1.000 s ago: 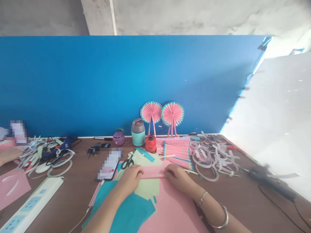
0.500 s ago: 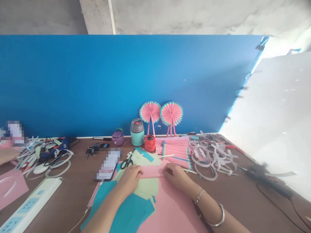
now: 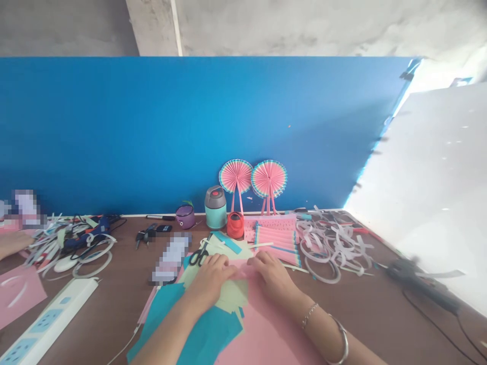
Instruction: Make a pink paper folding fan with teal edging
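Observation:
In the head view a narrow folded piece of pink paper lies crosswise between my two hands. My left hand pinches its left end, fingers curled and thumb stretched toward the middle. At the right end my right hand grips it the same way, and most of both ends is hidden under my fingers. Beneath are pale green sheets, a teal sheet and a large pink sheet. Black-handled scissors rest just beyond my left hand.
Two round pleated paper fans stand against the blue partition. Nearby are a teal flask, a red tape roll and pleated paper. Curled white strips pile up rightward. A glue gun, power strip and another person's hand flank them.
Both my hands have slid inward along the pink paper, so less of it shows between them. My fingers now lie over its top, thumbs nearer each other.

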### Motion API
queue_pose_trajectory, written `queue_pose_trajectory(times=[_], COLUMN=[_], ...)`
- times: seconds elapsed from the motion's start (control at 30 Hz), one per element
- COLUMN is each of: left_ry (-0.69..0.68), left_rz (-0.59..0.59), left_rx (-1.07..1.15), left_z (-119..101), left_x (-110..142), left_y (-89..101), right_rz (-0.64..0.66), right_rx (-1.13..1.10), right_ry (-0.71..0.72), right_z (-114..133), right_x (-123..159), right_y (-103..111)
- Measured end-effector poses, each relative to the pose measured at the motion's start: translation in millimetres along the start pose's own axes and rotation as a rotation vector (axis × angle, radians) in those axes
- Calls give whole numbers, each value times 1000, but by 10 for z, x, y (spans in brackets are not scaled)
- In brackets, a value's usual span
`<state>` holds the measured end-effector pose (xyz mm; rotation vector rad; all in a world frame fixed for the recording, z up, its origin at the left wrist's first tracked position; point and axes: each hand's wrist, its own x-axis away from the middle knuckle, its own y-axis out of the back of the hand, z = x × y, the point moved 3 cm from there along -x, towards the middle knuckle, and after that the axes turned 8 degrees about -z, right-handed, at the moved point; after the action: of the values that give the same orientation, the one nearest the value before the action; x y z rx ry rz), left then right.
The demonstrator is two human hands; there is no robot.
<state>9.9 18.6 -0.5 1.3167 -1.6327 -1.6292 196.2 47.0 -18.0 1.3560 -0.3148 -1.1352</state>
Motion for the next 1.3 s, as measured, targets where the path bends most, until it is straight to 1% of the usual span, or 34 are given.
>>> queue_pose_trajectory(times=[0.1, 0.17, 0.3, 0.43, 0.57, 0.63, 0.67, 0.73, 0.8, 0.83, 0.87, 0.9, 0.93, 1.0, 1.07, 1.13, 1.2, 1.23, 1.3], left_ry=[-67, -75, -32, 70, 139, 162, 181, 233, 297, 328, 355, 376, 387, 389, 390, 397, 383, 390, 421], left_rz=[-16, -24, -9, -16, -60, -122, -178, -333, -508, -573, -607, -608, -573, -433, -299, -242, -234, -259, -345], left_rx=[51, 69, 54, 17, 52, 104, 139, 210, 270, 296, 321, 345, 375, 475, 632, 799, 906, 921, 866], left_z=[-33, -25, 38, 157, 240, 260, 272, 305, 349, 369, 384, 390, 382, 322, 208, 70, -54, -90, -103], left_x=[2, 1, -3, 3, 3, 0, 0, 11, 40, 58, 73, 82, 83, 66, 37, 4, -27, -36, -35], left_y=[-20, -30, 11, 91, 94, 89, 96, 132, 177, 191, 196, 191, 175, 120, 60, 14, -24, -39, -58], right_rz=[47, 67, 79, 97, 122, 109, 96, 64, 30, 10, -9, -30, -52, -89, -103, -92, -72, -61, -39], right_rx=[18, 20, 11, -3, -39, -66, -94, -199, -361, -450, -536, -621, -706, -860, -932, -887, -793, -746, -655], right_ry=[176, 208, 146, 62, 62, 62, 57, 30, -38, -88, -144, -201, -252, -314, -317, -253, -141, -82, 37], right_z=[80, 93, 28, -68, -85, -83, -84, -95, -126, -149, -176, -202, -224, -237, -199, -112, 0, 53, 139], right_x=[18, 20, 5, 7, 27, 32, 33, 31, 25, 21, 16, 12, 8, 6, 13, 27, 44, 51, 60], right_y=[-61, -77, -8, 108, 140, 131, 126, 118, 109, 103, 94, 82, 70, 47, 36, 43, 63, 75, 100])
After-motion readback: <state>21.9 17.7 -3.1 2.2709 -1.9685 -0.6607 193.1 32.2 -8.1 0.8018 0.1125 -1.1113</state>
